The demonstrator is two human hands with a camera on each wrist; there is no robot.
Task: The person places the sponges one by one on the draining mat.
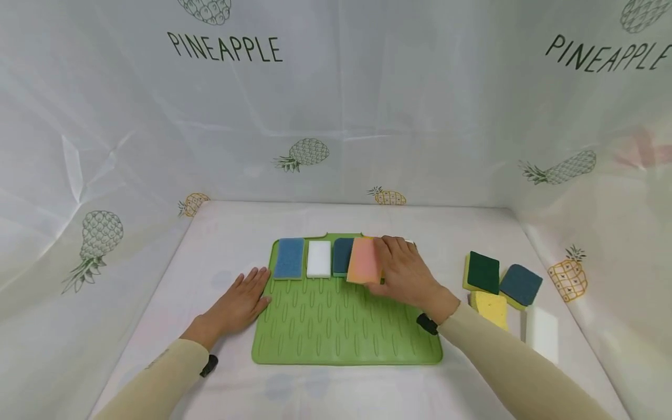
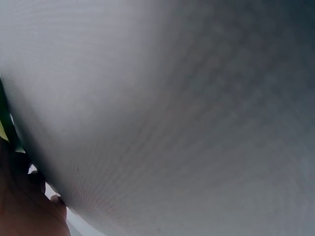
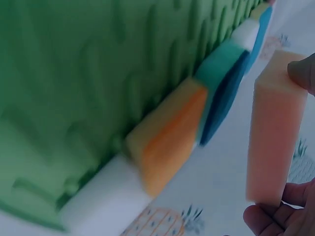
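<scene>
My right hand (image 1: 406,271) grips a pink-orange sponge (image 1: 364,261) above the row at the back of the green mat (image 1: 346,326). In the right wrist view, thumb and fingers hold this sponge (image 3: 275,137) by its two ends, apart from the mat. The row has a blue sponge (image 1: 289,258), a white sponge (image 1: 318,258), a dark blue and teal sponge (image 1: 343,254), an orange-topped sponge (image 3: 172,142) and another white sponge (image 3: 108,199). My left hand (image 1: 237,306) lies flat at the mat's left edge, fingers straight. The left wrist view is mostly blurred grey.
On the right of the table lie a dark green and yellow sponge (image 1: 482,272), a grey-blue sponge (image 1: 521,284), a yellow sponge (image 1: 490,309) and a white block (image 1: 542,333). A pineapple-print sheet (image 1: 420,116) stands around the back and sides.
</scene>
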